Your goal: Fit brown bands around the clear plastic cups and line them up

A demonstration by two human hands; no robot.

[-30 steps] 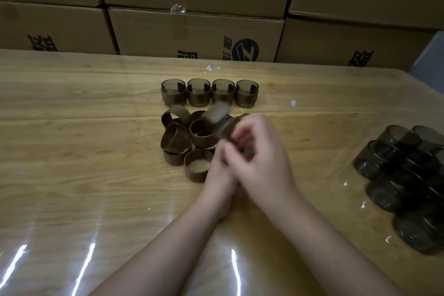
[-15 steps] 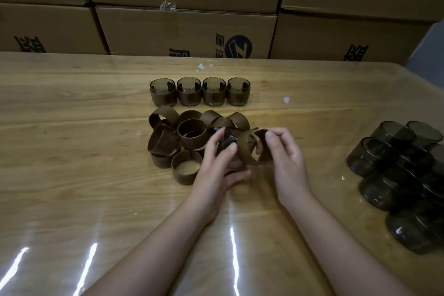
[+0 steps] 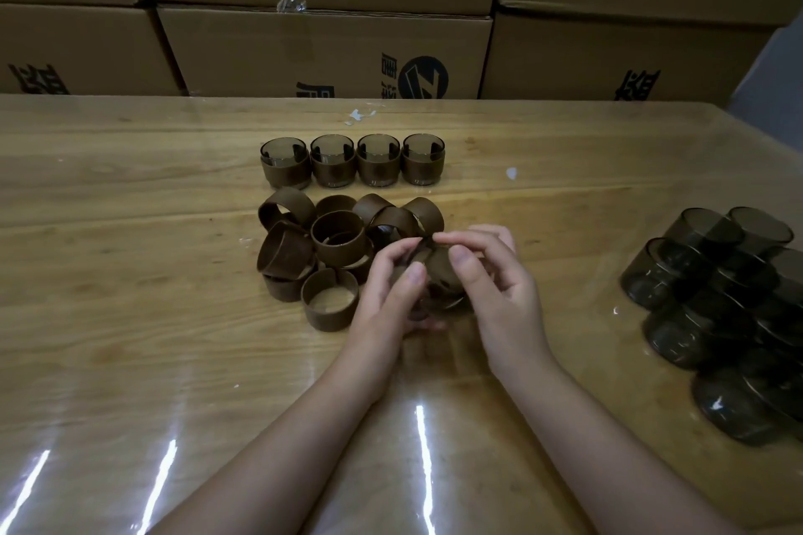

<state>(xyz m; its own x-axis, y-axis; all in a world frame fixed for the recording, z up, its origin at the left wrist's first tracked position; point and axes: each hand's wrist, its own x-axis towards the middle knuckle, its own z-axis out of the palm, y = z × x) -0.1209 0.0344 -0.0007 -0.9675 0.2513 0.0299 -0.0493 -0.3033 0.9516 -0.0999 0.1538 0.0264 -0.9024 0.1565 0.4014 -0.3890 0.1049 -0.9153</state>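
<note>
Both hands meet over a cup with a brown band (image 3: 439,269) at the table's middle. My left hand (image 3: 391,295) grips it from the left, thumb on top. My right hand (image 3: 495,287) pinches the band from the right, thumb pressed on its brown side. The cup itself is mostly hidden by the fingers. A heap of loose brown bands (image 3: 330,248) lies just left of the hands. Behind it, several banded cups (image 3: 352,161) stand upright in a straight row.
Bare smoky clear cups (image 3: 730,295) lie piled at the right edge of the wooden table (image 3: 130,317). Stacked cardboard boxes (image 3: 326,52) wall off the far side. Bits of white scrap (image 3: 512,173) lie near the row.
The hands have closed together again over the cup and band, the right thumb now pressing on the band. The view has shifted a little.
</note>
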